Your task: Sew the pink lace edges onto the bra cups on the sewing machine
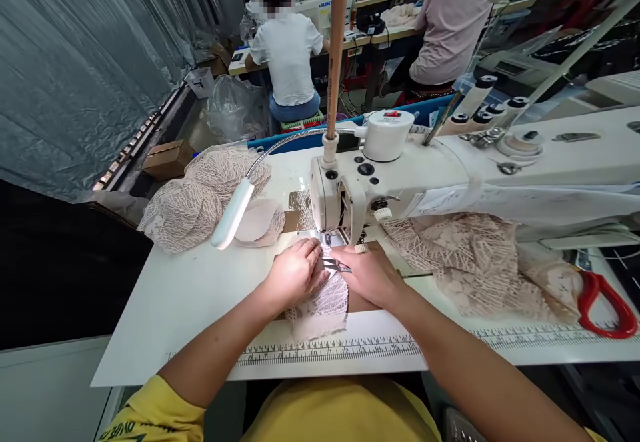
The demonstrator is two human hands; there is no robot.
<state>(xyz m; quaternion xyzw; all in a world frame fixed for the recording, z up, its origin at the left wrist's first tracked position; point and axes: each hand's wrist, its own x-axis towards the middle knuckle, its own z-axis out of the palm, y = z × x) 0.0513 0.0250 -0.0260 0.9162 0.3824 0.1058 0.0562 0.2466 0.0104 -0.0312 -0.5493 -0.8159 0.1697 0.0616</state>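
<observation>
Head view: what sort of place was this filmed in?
Probably a garment sewing workshop: a sewing machine stands at a lace piece, heaped lace lies beside it, and a person in a white top sits near other sewing machines.

Surface: white, black ruler scale along near edge. Lace strip by middle of near edge: pale pinkish beige, openwork line pattern, plain lower band. Lace bundles, far left corner: beige, branching lines. Lace heap toward right edge: deeper beige, similar lines. Scissors handle, near right corner: solid red. Snips: dark grey. Sewing machine: white, black round caps. Lamp: white head, silver neck. Sleeve: yellow, dark lettering.
</observation>
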